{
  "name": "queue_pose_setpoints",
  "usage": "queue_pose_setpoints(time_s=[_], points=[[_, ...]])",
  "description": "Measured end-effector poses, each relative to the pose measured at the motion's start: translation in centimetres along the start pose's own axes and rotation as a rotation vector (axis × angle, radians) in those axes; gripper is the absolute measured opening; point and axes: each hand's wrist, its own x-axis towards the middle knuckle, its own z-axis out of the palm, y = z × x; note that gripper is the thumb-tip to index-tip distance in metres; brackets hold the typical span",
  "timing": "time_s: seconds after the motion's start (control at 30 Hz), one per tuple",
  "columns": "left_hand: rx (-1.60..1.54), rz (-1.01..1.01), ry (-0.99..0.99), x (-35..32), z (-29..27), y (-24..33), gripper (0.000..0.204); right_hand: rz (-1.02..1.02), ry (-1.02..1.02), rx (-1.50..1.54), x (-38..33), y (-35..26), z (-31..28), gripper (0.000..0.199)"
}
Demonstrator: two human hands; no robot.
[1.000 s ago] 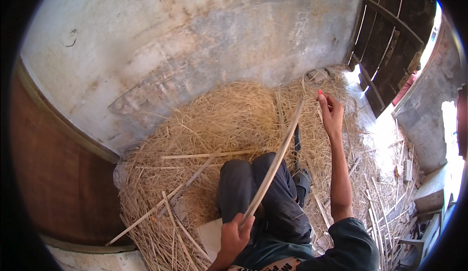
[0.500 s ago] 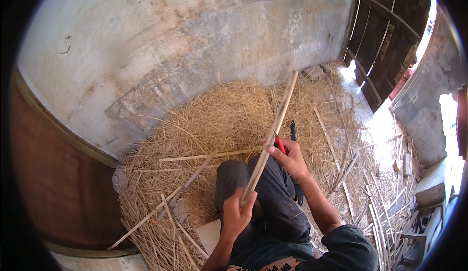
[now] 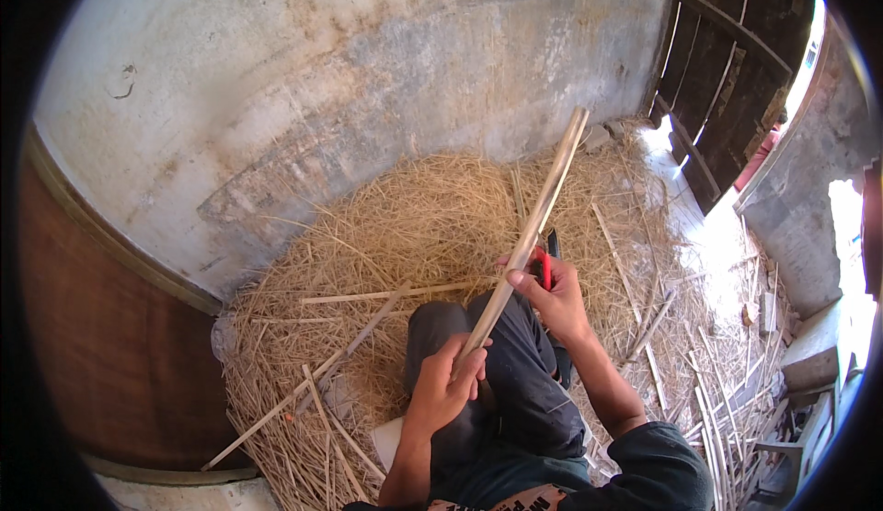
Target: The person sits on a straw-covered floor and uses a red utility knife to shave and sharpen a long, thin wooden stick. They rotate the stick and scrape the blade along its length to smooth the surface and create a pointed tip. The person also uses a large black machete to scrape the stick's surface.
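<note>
A long pale bamboo strip [image 3: 552,187] slants up across my knees, its far end raised toward the wall. My left hand [image 3: 445,384] is closed around its near end. Further up, my right hand [image 3: 555,295] grips the strip between thumb and fingers. That same hand also holds a small red-handled knife [image 3: 545,270], whose blade I cannot make out. Just beyond the right hand is a narrow black object [image 3: 553,243], partly hidden.
Straw [image 3: 432,198] is heaped before my knees against a stained wall [image 3: 368,79]. Loose bamboo strips [image 3: 276,419] lie to the left, with more sticks [image 3: 713,419] at right. A brown panel [image 3: 120,327] stands at left, a dark plank door [image 3: 727,60] at far right.
The bamboo strip has shifted up and to the right, its far end higher. My left hand has moved slightly up along with it. The red knife handle has turned more upright.
</note>
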Motion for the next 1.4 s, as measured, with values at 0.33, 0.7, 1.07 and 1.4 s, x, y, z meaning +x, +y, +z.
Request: queue_pose_setpoints(time_s=[0.33, 0.7, 1.07, 1.4], points=[[-0.065, 0.119, 0.135, -0.6, 1.2, 0.3, 0.027, -0.435, -0.011, -0.456, -2.6, 0.6, -1.5, 0.032], [0.170, 0.190, 0.270, -0.6, 1.9, 1.2, 0.023, -0.737, -0.064, -0.913, -3.4, -1.6, -0.7, 0.032], [0.234, 0.220, 0.375, -1.3, 2.4, 1.3, 0.026, -0.763, -0.028, -1.000, -2.7, -2.4, -0.7, 0.024], [0.327, -0.028, 0.197, -5.8, 1.1, -2.3, 0.029, -0.450, 0.443, -0.926, 5.8, 0.1, -9.3, 0.018]])
